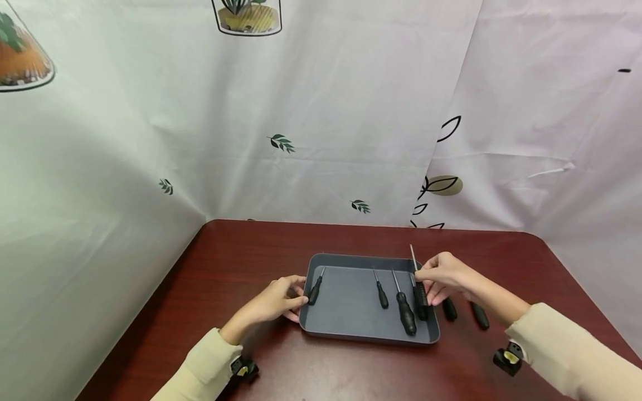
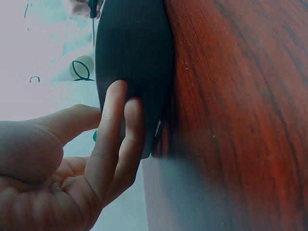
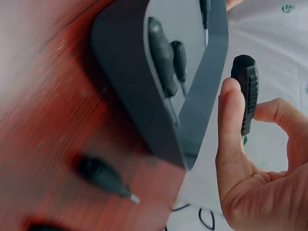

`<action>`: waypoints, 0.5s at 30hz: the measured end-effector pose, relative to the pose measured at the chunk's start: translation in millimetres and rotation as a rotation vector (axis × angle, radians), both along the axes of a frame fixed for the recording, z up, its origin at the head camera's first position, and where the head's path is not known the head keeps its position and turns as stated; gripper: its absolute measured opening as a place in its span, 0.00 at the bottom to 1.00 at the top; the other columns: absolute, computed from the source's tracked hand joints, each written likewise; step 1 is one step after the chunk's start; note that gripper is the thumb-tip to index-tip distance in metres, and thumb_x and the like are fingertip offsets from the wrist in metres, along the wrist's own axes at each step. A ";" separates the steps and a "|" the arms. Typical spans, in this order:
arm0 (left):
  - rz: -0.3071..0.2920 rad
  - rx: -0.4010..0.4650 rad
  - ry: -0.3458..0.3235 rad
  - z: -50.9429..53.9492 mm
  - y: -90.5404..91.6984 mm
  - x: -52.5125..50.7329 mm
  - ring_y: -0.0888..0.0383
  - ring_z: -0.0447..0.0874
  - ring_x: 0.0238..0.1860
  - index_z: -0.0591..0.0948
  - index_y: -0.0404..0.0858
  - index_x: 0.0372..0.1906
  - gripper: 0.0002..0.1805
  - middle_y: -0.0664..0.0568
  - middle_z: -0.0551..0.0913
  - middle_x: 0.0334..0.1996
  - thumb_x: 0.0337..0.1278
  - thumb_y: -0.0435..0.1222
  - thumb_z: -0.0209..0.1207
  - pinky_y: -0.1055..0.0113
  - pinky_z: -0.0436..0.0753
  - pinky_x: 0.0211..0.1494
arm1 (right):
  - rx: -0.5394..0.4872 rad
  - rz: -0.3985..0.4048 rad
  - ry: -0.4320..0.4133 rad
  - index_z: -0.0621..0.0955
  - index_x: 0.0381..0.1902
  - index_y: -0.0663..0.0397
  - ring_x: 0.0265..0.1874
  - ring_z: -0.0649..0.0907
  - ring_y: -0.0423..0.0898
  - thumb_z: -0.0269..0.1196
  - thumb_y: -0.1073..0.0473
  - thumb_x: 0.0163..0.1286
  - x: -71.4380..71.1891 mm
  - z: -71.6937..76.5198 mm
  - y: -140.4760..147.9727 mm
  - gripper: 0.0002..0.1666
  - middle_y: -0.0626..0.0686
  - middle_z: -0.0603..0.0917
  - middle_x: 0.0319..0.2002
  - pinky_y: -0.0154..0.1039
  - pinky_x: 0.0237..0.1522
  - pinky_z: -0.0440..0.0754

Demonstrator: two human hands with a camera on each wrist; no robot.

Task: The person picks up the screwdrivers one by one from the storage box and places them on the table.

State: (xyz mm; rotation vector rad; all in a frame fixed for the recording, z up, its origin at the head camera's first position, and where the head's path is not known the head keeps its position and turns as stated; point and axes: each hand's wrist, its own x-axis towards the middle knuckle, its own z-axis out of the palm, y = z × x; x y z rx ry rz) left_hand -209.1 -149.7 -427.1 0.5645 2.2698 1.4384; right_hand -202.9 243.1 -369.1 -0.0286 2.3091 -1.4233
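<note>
A grey rectangular tray [image 1: 346, 317] lies on the table with several black-handled screwdrivers in it. My left hand [image 1: 278, 298] holds the tray's left edge; in the left wrist view two fingers [image 2: 113, 120] lie against its outer wall. Over the tray's right edge, my right hand [image 1: 446, 275] pinches a screwdriver with a ridged black handle [image 3: 248, 91] between thumb and fingers, its shaft pointing away. Inside the tray are a small screwdriver [image 1: 315, 291] at the left, another small one [image 1: 381, 294] and a large one [image 1: 406, 314]. The held handle partly overlaps what lies below it.
Right of the tray, two more black-handled screwdrivers [image 1: 449, 309] [image 1: 480, 316] lie on the dark red wooden table [image 1: 241, 250], partly under my right forearm. A pale printed cloth [image 1: 321, 111] hangs behind the table and along its sides.
</note>
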 end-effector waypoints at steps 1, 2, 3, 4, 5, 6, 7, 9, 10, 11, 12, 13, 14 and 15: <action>0.005 0.000 -0.001 0.5 0.4 -0.2 0.47 0.87 0.28 0.63 0.18 0.68 0.30 0.41 0.77 0.41 0.67 0.26 0.59 0.60 0.90 0.29 | 0.005 -0.004 0.002 0.79 0.36 0.70 0.15 0.84 0.47 0.61 0.62 0.68 0.6 0.5 4.2 0.12 0.55 0.80 0.19 0.42 0.22 0.89; 0.007 -0.001 0.003 0.7 0.6 -0.4 0.48 0.87 0.28 0.63 0.18 0.67 0.29 0.41 0.77 0.41 0.67 0.26 0.59 0.60 0.90 0.29 | 0.009 -0.009 0.004 0.79 0.38 0.70 0.16 0.85 0.47 0.61 0.62 0.68 1.1 1.1 8.4 0.12 0.55 0.81 0.20 0.42 0.22 0.89; 0.010 -0.004 0.004 1.1 0.9 -0.4 0.48 0.87 0.29 0.63 0.18 0.68 0.29 0.41 0.77 0.41 0.67 0.26 0.59 0.60 0.90 0.29 | 0.013 -0.011 0.005 0.78 0.39 0.71 0.16 0.85 0.47 0.60 0.62 0.68 1.6 1.6 12.9 0.13 0.55 0.81 0.20 0.42 0.22 0.89; 0.011 -0.005 0.004 1.6 1.0 -0.2 0.48 0.87 0.28 0.63 0.18 0.68 0.29 0.41 0.77 0.41 0.67 0.26 0.59 0.60 0.90 0.29 | 0.020 -0.011 0.008 0.78 0.40 0.71 0.16 0.85 0.47 0.60 0.61 0.69 2.4 2.2 17.5 0.13 0.55 0.81 0.20 0.42 0.22 0.89; 0.010 -0.006 0.004 1.8 1.2 -0.1 0.48 0.87 0.29 0.63 0.18 0.68 0.29 0.41 0.77 0.41 0.67 0.26 0.59 0.61 0.90 0.29 | 0.028 -0.012 0.010 0.78 0.40 0.71 0.16 0.85 0.47 0.60 0.61 0.69 3.3 2.5 22.4 0.14 0.55 0.81 0.20 0.42 0.23 0.89; 0.010 -0.005 0.001 1.8 1.2 0.0 0.48 0.87 0.29 0.63 0.18 0.68 0.29 0.41 0.77 0.41 0.67 0.26 0.59 0.60 0.90 0.29 | 0.035 -0.012 0.013 0.78 0.40 0.71 0.16 0.85 0.47 0.60 0.61 0.69 4.4 2.6 27.1 0.13 0.55 0.81 0.20 0.42 0.23 0.89; 0.007 -0.005 -0.001 1.4 1.2 -0.1 0.48 0.87 0.29 0.63 0.18 0.68 0.29 0.41 0.77 0.41 0.67 0.26 0.59 0.60 0.90 0.29 | 0.040 -0.011 0.019 0.78 0.40 0.71 0.16 0.85 0.47 0.60 0.61 0.70 5.5 2.2 32.0 0.13 0.55 0.81 0.20 0.43 0.23 0.89; 0.006 0.000 -0.010 1.1 1.0 -0.1 0.48 0.87 0.29 0.63 0.18 0.68 0.30 0.41 0.77 0.41 0.67 0.26 0.59 0.60 0.90 0.30 | 0.049 -0.014 0.022 0.78 0.38 0.70 0.16 0.84 0.47 0.60 0.61 0.70 7.9 1.1 41.5 0.12 0.55 0.80 0.20 0.43 0.23 0.89; 0.004 0.004 -0.012 0.9 0.7 -0.1 0.48 0.87 0.30 0.63 0.18 0.68 0.30 0.41 0.77 0.41 0.67 0.26 0.59 0.59 0.90 0.30 | 0.053 -0.018 0.023 0.78 0.37 0.70 0.16 0.84 0.47 0.60 0.61 0.70 9.1 0.5 46.2 0.12 0.55 0.80 0.20 0.43 0.23 0.89; 0.003 0.006 -0.015 0.8 0.4 0.0 0.47 0.87 0.30 0.63 0.18 0.68 0.30 0.41 0.77 0.41 0.67 0.26 0.59 0.59 0.90 0.30 | 0.055 -0.023 0.023 0.77 0.37 0.69 0.17 0.84 0.47 0.60 0.61 0.69 10.2 -0.3 50.9 0.12 0.54 0.80 0.21 0.43 0.23 0.89; 0.003 0.010 -0.017 0.8 0.0 0.0 0.47 0.86 0.31 0.63 0.18 0.68 0.30 0.41 0.77 0.41 0.67 0.26 0.59 0.58 0.90 0.30 | 0.057 -0.026 0.025 0.77 0.36 0.69 0.17 0.85 0.47 0.60 0.61 0.69 11.3 -1.1 55.5 0.11 0.54 0.79 0.21 0.42 0.23 0.89; 0.002 0.010 -0.018 0.6 -0.3 0.0 0.47 0.86 0.31 0.63 0.18 0.68 0.30 0.40 0.77 0.41 0.67 0.26 0.59 0.58 0.90 0.30 | 0.057 -0.026 0.029 0.77 0.36 0.69 0.17 0.85 0.47 0.60 0.61 0.69 12.3 -1.7 60.5 0.11 0.54 0.79 0.21 0.42 0.23 0.89; 0.003 0.009 -0.017 0.9 -0.5 0.0 0.48 0.86 0.31 0.63 0.18 0.68 0.30 0.40 0.77 0.42 0.67 0.26 0.59 0.58 0.90 0.30 | 0.056 -0.025 0.034 0.77 0.36 0.69 0.17 0.85 0.48 0.60 0.61 0.69 13.4 -2.3 65.5 0.11 0.54 0.80 0.22 0.43 0.24 0.89; 0.005 0.006 -0.016 1.0 -0.6 -0.3 0.48 0.86 0.31 0.63 0.18 0.68 0.30 0.40 0.77 0.42 0.67 0.26 0.59 0.58 0.90 0.30 | 0.055 -0.023 0.038 0.77 0.37 0.69 0.18 0.85 0.48 0.60 0.61 0.69 14.5 -2.8 70.6 0.12 0.54 0.80 0.22 0.43 0.24 0.89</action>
